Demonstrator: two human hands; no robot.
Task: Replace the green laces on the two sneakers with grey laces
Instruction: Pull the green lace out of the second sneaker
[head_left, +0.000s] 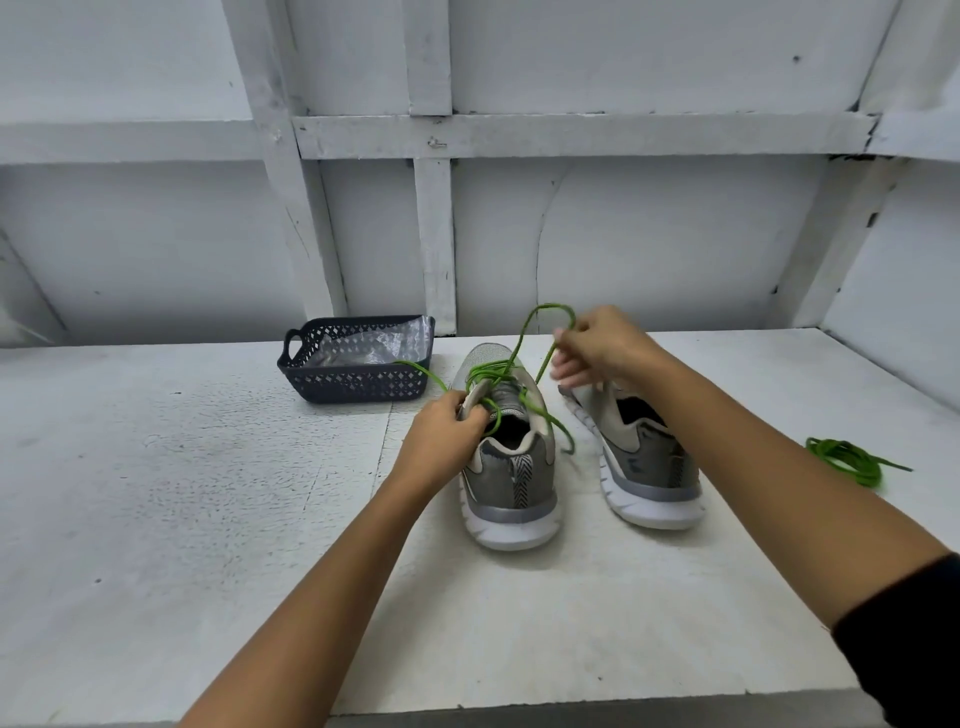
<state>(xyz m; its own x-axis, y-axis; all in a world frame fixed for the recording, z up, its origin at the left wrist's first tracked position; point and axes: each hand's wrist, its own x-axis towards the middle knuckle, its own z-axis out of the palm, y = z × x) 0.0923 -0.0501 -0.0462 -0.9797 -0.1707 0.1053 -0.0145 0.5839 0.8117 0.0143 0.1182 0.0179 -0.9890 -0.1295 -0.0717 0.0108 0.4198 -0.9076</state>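
Dark plastic basket (358, 387), holding a clear bag, stands at the left rear of the white worktop (208, 493). Left hand (441, 436): fingers curled round the upper edge of the left sneaker (511, 473), gripping it. Green lace (491, 373) is partly threaded in this sneaker, one loop raised above the toe. Right hand (597, 348): fingers pinch that loop. Right sneaker (649, 467) stands just beside the left, heel toward the viewer. Loose lace (852, 460), also green, lies coiled at far right, well apart from both sneakers.

Both forearms are bare; a black sleeve (904, 623) covers the right upper arm.
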